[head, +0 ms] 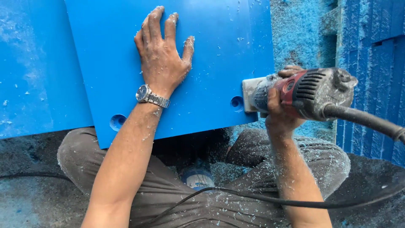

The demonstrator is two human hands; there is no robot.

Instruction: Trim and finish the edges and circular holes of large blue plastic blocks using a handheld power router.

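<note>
Seen from above, a seated person works on one blue board (202, 63) that rests across the lap, overlapping a second blue sheet (38, 71) at nine o'clock. Two hands are in view. The left hand (162, 57) lies palm down on the board near twelve o'clock, fingers (155, 23) spread slightly apart and pressed flat, gripping nothing. A silver wristwatch (148, 96) sits on that wrist. The right hand (278, 107), at three o'clock, is wrapped tight around one red and grey power tool (314, 93), fingers curled over its body. The tool's pale square base (249, 93) sits against the board's right edge, just beside the fingers. One thick black cable (367, 120) leaves the tool toward four o'clock. Two round holes show in the board: one (117, 122) at seven o'clock near the lower left corner, one (237, 102) touching distance from the tool's base. Blue shavings (295, 38) cover the floor, trousers and both arms. A small round blue-and-white tub (197, 178) sits between the knees at six o'clock; its contents cannot be seen.
</note>
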